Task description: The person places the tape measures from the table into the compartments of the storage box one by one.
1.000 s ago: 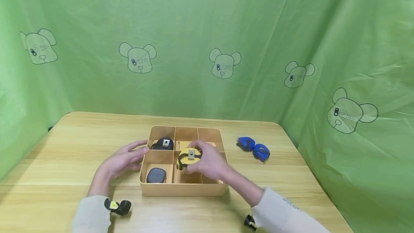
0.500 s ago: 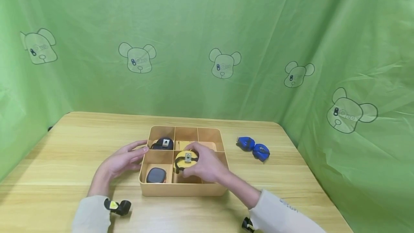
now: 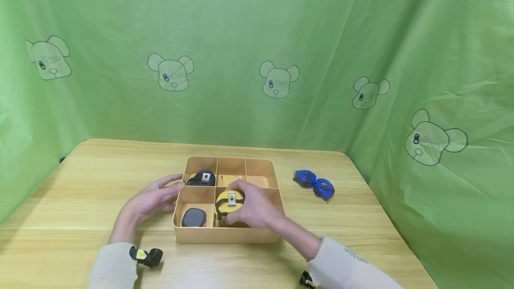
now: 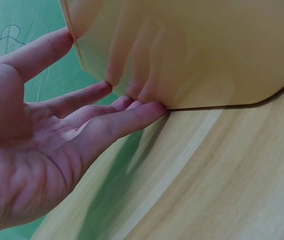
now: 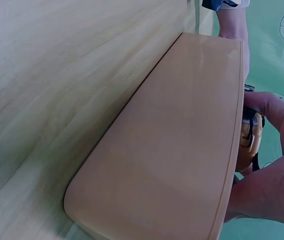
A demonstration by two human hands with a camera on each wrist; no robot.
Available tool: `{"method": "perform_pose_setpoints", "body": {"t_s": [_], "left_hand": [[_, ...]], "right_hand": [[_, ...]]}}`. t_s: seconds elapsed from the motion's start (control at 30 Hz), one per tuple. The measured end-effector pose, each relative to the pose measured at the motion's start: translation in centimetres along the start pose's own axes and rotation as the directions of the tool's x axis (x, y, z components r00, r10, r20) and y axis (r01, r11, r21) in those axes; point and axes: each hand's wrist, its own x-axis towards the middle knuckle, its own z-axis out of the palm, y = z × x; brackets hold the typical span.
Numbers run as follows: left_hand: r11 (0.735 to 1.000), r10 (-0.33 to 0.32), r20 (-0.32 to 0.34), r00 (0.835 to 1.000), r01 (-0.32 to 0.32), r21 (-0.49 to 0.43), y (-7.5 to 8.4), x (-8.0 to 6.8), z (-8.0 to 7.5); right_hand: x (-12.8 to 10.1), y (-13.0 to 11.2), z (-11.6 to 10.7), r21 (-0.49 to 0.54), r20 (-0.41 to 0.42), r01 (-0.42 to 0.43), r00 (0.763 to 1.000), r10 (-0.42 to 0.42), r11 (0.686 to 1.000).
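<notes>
A tan divided box (image 3: 225, 235) stands mid-table. My right hand (image 3: 250, 208) grips a yellow and black tape measure (image 3: 229, 202) and holds it low over the box's front middle compartment; its edge shows in the right wrist view (image 5: 249, 142) above the box wall (image 5: 181, 150). My left hand (image 3: 154, 197) lies open, its straight fingers (image 4: 117, 122) pressed against the box's left wall (image 4: 191, 55). A black tape measure (image 3: 202, 178) sits in the back left compartment. A dark grey one (image 3: 194, 217) sits in the front left compartment.
Two blue tape measures (image 3: 315, 184) lie on the wooden table (image 3: 100, 177) to the right of the box. Green cloth with bear prints hangs behind and at both sides. Small black wrist cameras (image 3: 146, 255) show at my sleeves.
My right hand has carried the yellow tape measure toward me and lower, from over the box's middle into the front middle compartment. The left hand has stayed against the box.
</notes>
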Motion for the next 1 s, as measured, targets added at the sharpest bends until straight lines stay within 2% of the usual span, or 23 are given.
{"method": "perform_pose_setpoints", "body": {"t_s": [0.5, 1.0], "left_hand": [[1.000, -0.001, 0.001, 1.000, 0.001, 0.008, 0.0, 0.0, 0.0], [1.000, -0.001, -0.005, 1.000, 0.001, 0.019, 0.0, 0.0, 0.0]], "right_hand": [[0.0, 0.6, 0.5, -0.050, -0.008, 0.009, 1.000, -0.010, 0.999], [0.0, 0.8, 1.1, -0.170, -0.058, 0.016, 0.998, -0.026, 0.985]]}}
